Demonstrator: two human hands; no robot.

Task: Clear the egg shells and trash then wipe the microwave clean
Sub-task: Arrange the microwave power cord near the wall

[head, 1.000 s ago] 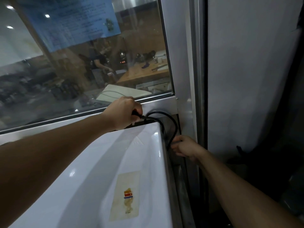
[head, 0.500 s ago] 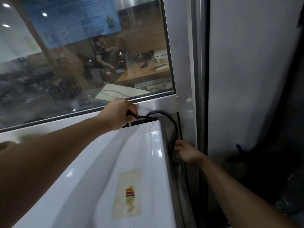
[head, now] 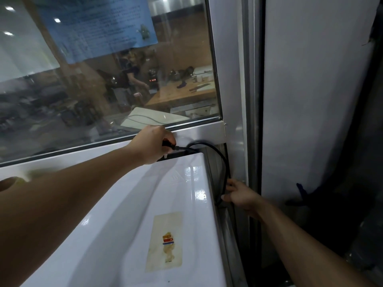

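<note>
The white microwave (head: 128, 224) fills the lower middle, seen from above, with a worn sticker (head: 165, 241) on its top. My left hand (head: 152, 145) reaches over it to the back edge and grips the black plug end of the power cord (head: 222, 162). The cord arcs right and down the gap beside the microwave. My right hand (head: 240, 194) is in that gap by the lower part of the cord, fingers loosely curled around or against it; the exact hold is hard to make out.
A window (head: 103, 79) with a blue paper notice (head: 97, 25) stands right behind the microwave. A metal frame post (head: 236, 90) and a white panel (head: 315, 100) close in the right side. Dark floor space lies at the far right.
My left hand has shifted slightly left along the back edge with the plug end. My right hand has slid lower and further into the gap beside the microwave.
</note>
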